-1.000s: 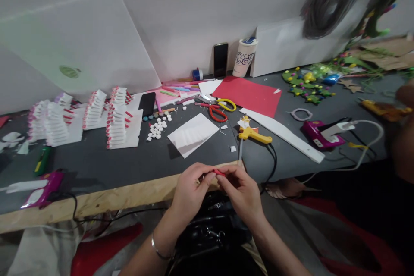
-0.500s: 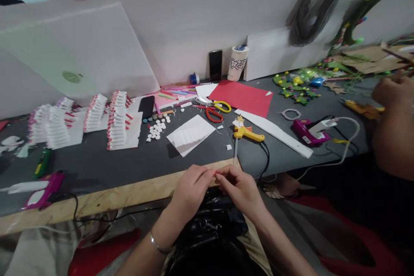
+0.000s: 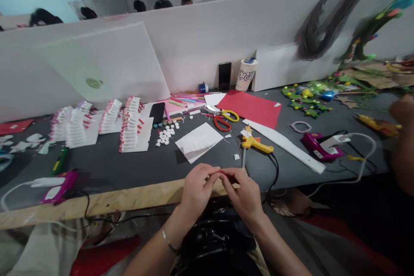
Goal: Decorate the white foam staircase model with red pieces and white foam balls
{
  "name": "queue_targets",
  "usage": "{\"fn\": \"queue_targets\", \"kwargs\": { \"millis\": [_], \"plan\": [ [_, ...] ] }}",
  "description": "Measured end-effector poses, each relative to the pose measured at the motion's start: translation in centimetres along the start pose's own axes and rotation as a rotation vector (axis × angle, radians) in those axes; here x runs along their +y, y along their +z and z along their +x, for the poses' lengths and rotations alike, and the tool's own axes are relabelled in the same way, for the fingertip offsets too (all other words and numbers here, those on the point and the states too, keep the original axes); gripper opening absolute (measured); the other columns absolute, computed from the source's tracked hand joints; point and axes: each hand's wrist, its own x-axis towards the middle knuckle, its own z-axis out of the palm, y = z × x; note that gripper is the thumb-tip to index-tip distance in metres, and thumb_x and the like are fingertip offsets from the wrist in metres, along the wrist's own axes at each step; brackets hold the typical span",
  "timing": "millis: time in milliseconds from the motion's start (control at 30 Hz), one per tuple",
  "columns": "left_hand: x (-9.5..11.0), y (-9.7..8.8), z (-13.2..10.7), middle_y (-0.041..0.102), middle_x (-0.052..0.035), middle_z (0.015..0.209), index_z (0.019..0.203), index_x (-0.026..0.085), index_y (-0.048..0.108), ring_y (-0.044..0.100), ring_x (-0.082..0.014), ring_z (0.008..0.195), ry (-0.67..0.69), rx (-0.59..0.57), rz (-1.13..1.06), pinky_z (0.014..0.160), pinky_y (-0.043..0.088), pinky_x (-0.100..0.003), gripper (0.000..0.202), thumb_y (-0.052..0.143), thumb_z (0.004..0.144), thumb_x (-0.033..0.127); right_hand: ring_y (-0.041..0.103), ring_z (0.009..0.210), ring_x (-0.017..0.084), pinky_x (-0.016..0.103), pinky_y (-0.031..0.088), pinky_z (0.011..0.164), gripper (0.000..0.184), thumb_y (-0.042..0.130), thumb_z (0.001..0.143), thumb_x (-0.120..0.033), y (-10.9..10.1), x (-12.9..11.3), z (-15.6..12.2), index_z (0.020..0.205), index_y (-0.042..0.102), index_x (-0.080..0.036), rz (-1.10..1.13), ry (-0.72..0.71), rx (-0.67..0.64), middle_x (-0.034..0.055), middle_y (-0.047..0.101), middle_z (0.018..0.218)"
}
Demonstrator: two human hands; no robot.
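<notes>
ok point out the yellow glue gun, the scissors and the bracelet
yellow hot glue gun (image 3: 255,144), head view, on the yellow body
scissors (image 3: 222,123), head view, on the red finger loop
bracelet (image 3: 169,240), head view, on the thin metal band

Small red strip (image 3: 221,172), tightly pinched, nearly level

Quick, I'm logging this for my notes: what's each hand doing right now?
Left hand: closed, pinching a small red piece.
Right hand: closed, pinching the same small red piece.
</notes>
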Motion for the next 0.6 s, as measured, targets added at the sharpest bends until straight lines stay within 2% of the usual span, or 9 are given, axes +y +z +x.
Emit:
{"fn": "queue_targets", "kwargs": {
  "millis": [100,200,333,433,500,533,600],
  "plan": [
    [-0.4,-0.1,0.9,0.074,-0.0052,0.082,0.087,0.019,0.075,0.067,-0.0172,0.076,-0.160,0.042,-0.175,0.073,0.055,-0.028,0.016,0.065,0.088,0.031,0.068,0.064,0.017,0.029,0.055,0.064,0.020,0.058,0.091,-0.037,0.4,-0.1,0.6,0.088,0.072,-0.023,-0.016,-0.074,0.024,0.0046,0.075,0.077],
    [-0.7,-0.8,1.4,0.076,-0.0059,0.088,0.093,0.019,0.075,0.069,-0.0187,0.080,-0.258,0.026,-0.262,0.074,0.055,-0.029,0.016,0.067,0.085,0.030,0.066,0.060,0.017,0.028,0.055,0.059,0.021,0.061,0.090,-0.040,0.9,-0.5,1.1,0.089,0.072,-0.023,0.109,0.013,-0.011,0.0035,0.072,0.071],
    [-0.8,-1.9,1.3,0.075,-0.0067,0.093,0.099,0.020,0.075,0.068,-0.0187,0.085,-0.180,-0.004,-0.209,0.079,0.054,-0.030,0.018,0.062,0.089,0.029,0.058,0.049,0.013,0.023,0.048,0.044,0.028,0.067,0.085,-0.049,2.0,-0.9,1.4,0.082,0.069,-0.020,0.468,0.300,-0.113,0.0005,0.065,0.062],
    [-1.0,-2.6,0.8,0.074,-0.0067,0.089,0.094,0.021,0.074,0.066,-0.0185,0.084,-0.084,-0.009,-0.115,0.078,0.053,-0.030,0.018,0.059,0.092,0.031,0.053,0.045,0.011,0.021,0.043,0.038,0.036,0.070,0.081,-0.054,2.5,-0.8,1.8,0.078,0.065,-0.019,0.657,0.462,-0.278,0.0002,0.064,0.061],
    [-1.2,-3.0,0.5,0.072,-0.0066,0.085,0.090,0.020,0.072,0.064,-0.0180,0.081,-0.058,0.002,-0.064,0.076,0.051,-0.030,0.020,0.057,0.093,0.033,0.056,0.050,0.012,0.023,0.046,0.041,0.036,0.071,0.080,-0.054,2.3,-1.1,2.2,0.084,0.066,-0.019,0.624,0.444,-0.315,0.0018,0.066,0.068],
    [-1.4,-3.2,0.3,0.071,-0.0063,0.083,0.087,0.020,0.071,0.063,-0.0175,0.079,-0.061,0.021,-0.048,0.075,0.051,-0.029,0.021,0.056,0.093,0.033,0.060,0.057,0.014,0.024,0.049,0.047,0.035,0.071,0.080,-0.054,1.9,-1.4,2.5,0.089,0.066,-0.020,0.576,0.393,-0.272,0.0033,0.069,0.075],
    [-1.7,-3.7,0.0,0.067,-0.0050,0.080,0.082,0.018,0.067,0.060,-0.0162,0.076,-0.104,0.079,-0.042,0.072,0.048,-0.028,0.024,0.054,0.094,0.034,0.065,0.074,0.018,0.031,0.056,0.065,0.032,0.069,0.083,-0.052,0.5,-2.3,2.7,0.096,0.065,-0.024,0.499,0.256,-0.103,0.0053,0.070,0.088]
  ]
}}
